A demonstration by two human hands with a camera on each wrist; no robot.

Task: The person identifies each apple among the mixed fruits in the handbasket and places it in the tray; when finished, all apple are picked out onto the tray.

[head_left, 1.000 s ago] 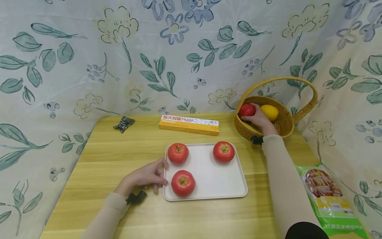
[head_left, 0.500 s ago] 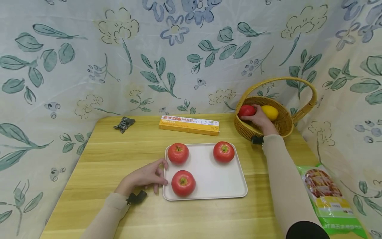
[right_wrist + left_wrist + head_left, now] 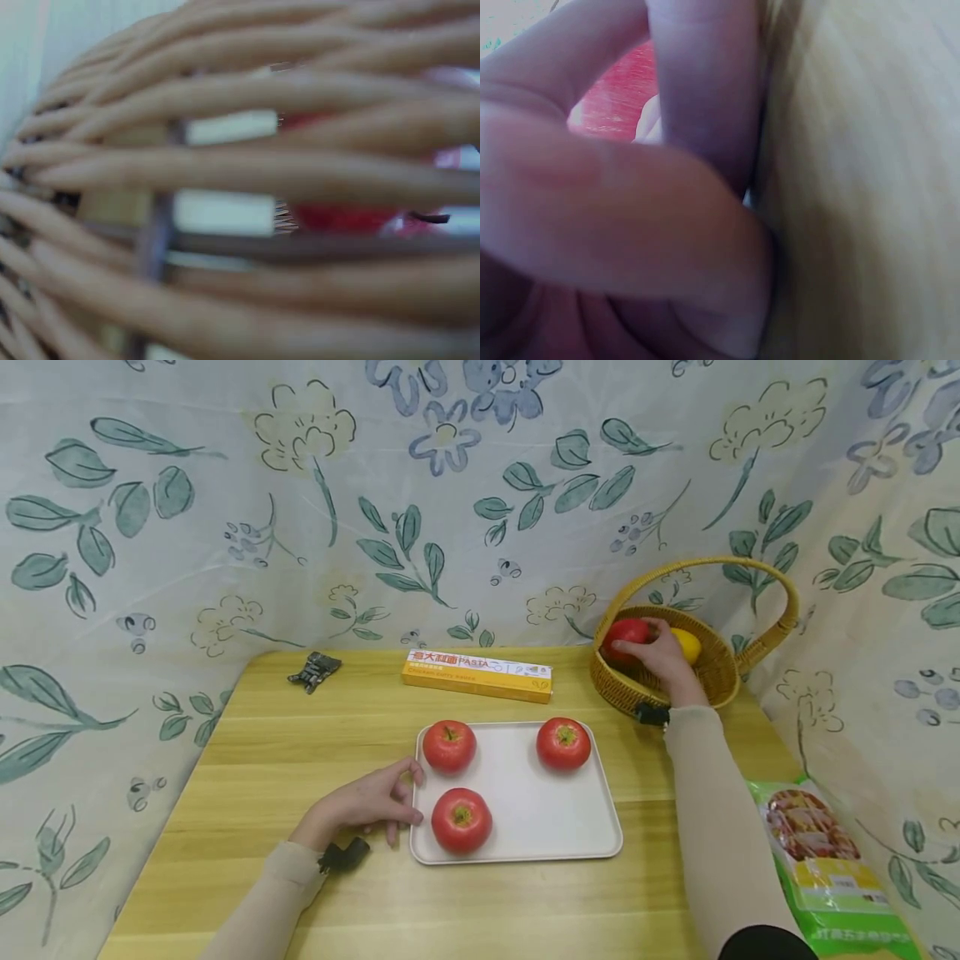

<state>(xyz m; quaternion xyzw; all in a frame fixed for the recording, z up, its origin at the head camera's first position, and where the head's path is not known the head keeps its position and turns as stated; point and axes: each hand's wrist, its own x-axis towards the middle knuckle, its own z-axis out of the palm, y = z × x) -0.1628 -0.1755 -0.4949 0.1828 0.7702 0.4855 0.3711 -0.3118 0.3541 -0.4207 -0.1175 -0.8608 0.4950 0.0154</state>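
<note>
A white tray [image 3: 525,827] lies on the table, bearing three red apples: one at the back left [image 3: 449,747], another at the front left [image 3: 461,821] and a third at the back right [image 3: 563,744]. My left hand [image 3: 367,799] holds the tray's left rim, thumb and bent fingers against it; in the left wrist view its fingers [image 3: 705,82] hide most of the tray. In the wicker basket [image 3: 626,692], my right hand [image 3: 660,657] grips another red apple [image 3: 626,638], partly covered by the fingers. Beside that hand sits a yellow lemon-like fruit [image 3: 687,646]. Basket weave [image 3: 225,169] blocks the right wrist view.
A pasta box [image 3: 477,676] lies behind the tray. A crumpled dark wrapper [image 3: 314,672] is at the table's back left. To the right lies a green food packet [image 3: 832,868]. The basket's tall handle [image 3: 705,562] arches over it, close to the floral cloth backdrop [image 3: 450,527].
My right hand has shifted slightly and taken a fuller grip on the red apple, which sits a little further right in the basket. My left hand and the tray have not moved.
</note>
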